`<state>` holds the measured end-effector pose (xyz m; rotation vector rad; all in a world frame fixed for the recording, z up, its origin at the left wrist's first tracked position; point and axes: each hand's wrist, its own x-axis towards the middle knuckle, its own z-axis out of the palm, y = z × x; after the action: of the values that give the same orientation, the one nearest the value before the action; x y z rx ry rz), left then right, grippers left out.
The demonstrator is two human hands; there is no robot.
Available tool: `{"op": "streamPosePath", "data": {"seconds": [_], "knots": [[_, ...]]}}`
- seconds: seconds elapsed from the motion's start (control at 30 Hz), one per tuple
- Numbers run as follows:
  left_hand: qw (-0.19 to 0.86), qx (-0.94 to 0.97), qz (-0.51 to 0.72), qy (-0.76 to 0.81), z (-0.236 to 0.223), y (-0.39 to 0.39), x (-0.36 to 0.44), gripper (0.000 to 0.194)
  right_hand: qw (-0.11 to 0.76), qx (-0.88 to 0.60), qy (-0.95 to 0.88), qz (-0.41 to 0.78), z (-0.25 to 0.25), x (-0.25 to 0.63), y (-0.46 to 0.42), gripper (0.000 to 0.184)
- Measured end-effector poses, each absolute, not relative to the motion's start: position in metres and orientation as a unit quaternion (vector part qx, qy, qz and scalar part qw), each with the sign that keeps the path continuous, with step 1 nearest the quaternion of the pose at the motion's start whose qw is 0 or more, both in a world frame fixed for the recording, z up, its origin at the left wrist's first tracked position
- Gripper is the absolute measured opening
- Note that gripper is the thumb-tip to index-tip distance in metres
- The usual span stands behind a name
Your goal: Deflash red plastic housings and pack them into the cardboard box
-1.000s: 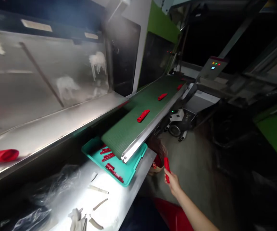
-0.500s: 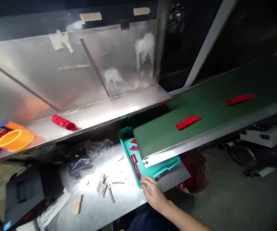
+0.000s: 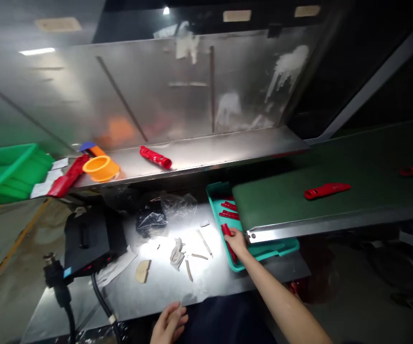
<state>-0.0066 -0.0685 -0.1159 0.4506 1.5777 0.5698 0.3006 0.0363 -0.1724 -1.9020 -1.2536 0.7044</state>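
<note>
My right hand (image 3: 237,242) reaches into the teal tray (image 3: 238,268), its fingers closed around the upper part of a long red plastic piece (image 3: 233,251). More red pieces (image 3: 229,214) lie in the same tray, partly hidden beneath the conveyor end. At the front edge of the metal table, my left hand (image 3: 170,323) is empty, its fingers loosely bent and apart. Nearest to it on the tabletop are pliers (image 3: 189,270) with tan handles, a crumpled grey-white cloth (image 3: 177,254) and a tan block (image 3: 143,271).
Red pieces (image 3: 327,190) lie on the green conveyor (image 3: 274,203) at right. A metal shelf (image 3: 206,150) crosses above the table with a red piece (image 3: 155,157) and an orange ring (image 3: 101,168). A black machine (image 3: 90,239) with cables and a green crate (image 3: 13,177) are at left.
The view has swung left. My right hand has moved from the tray's near edge onto the red piece inside and closed on it. My left hand has come into view.
</note>
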Motion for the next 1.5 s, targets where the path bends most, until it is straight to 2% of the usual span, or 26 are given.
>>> {"op": "streamPosePath", "data": {"seconds": [0.1, 0.17, 0.23, 0.3, 0.37, 0.43, 0.53, 0.63, 0.77, 0.83, 0.93, 1.2, 1.33, 1.4, 1.5], "knots": [[0.686, 0.208, 0.282, 0.638, -0.097, -0.042, -0.028, 0.064, 0.378, -0.676, -0.579, 0.256, -0.148, 0.26, 0.005, 0.028], [0.752, 0.195, 0.278, 0.565, -0.085, -0.025, -0.042, 0.06, 0.363, -0.582, -0.673, 0.276, -0.125, 0.221, -0.016, 0.032], [0.831, 0.18, 0.235, 0.471, -0.077, -0.012, -0.057, 0.063, 0.325, -0.456, -0.767, 0.314, -0.099, 0.18, -0.029, 0.039], [0.86, 0.177, 0.217, 0.427, -0.077, -0.007, -0.073, 0.061, 0.281, -0.355, -0.821, 0.348, -0.076, 0.145, -0.031, 0.042], [0.862, 0.178, 0.226, 0.418, -0.082, -0.007, -0.088, 0.061, 0.255, -0.313, -0.834, 0.377, -0.064, 0.122, -0.023, 0.036], [0.851, 0.181, 0.253, 0.423, -0.089, -0.011, -0.102, 0.066, 0.249, -0.335, -0.815, 0.401, -0.066, 0.111, -0.01, 0.03], [0.824, 0.187, 0.308, 0.436, -0.096, -0.016, -0.115, 0.068, 0.252, -0.475, -0.744, 0.396, -0.095, 0.109, 0.016, 0.022], [0.795, 0.198, 0.358, 0.448, -0.092, -0.016, -0.12, 0.055, 0.225, -0.621, -0.658, 0.361, -0.143, 0.106, 0.049, 0.023], [0.774, 0.215, 0.404, 0.437, -0.071, -0.017, -0.122, 0.053, 0.19, -0.685, -0.604, 0.361, -0.192, 0.088, 0.085, 0.03], [0.767, 0.219, 0.42, 0.432, -0.058, -0.019, -0.122, 0.059, 0.202, -0.685, -0.594, 0.371, -0.199, 0.08, 0.093, 0.028], [0.756, 0.231, 0.434, 0.433, -0.039, -0.023, -0.117, 0.066, 0.258, -0.655, -0.593, 0.391, -0.182, 0.083, 0.091, 0.025], [0.789, 0.238, 0.44, 0.357, 0.003, -0.015, -0.072, 0.061, 0.472, -0.502, -0.555, 0.466, -0.052, 0.15, 0.064, 0.028], [0.797, 0.294, 0.371, 0.376, 0.014, -0.006, -0.041, 0.038, 0.51, -0.451, -0.514, 0.522, -0.007, 0.17, 0.054, 0.03], [0.806, 0.316, 0.32, 0.384, 0.012, -0.003, -0.026, 0.039, 0.517, -0.436, -0.493, 0.547, -0.001, 0.175, 0.045, 0.034], [0.833, 0.296, 0.249, 0.396, 0.002, -0.005, -0.009, 0.048, 0.474, -0.416, -0.461, 0.624, -0.005, 0.178, 0.025, 0.056]]}}
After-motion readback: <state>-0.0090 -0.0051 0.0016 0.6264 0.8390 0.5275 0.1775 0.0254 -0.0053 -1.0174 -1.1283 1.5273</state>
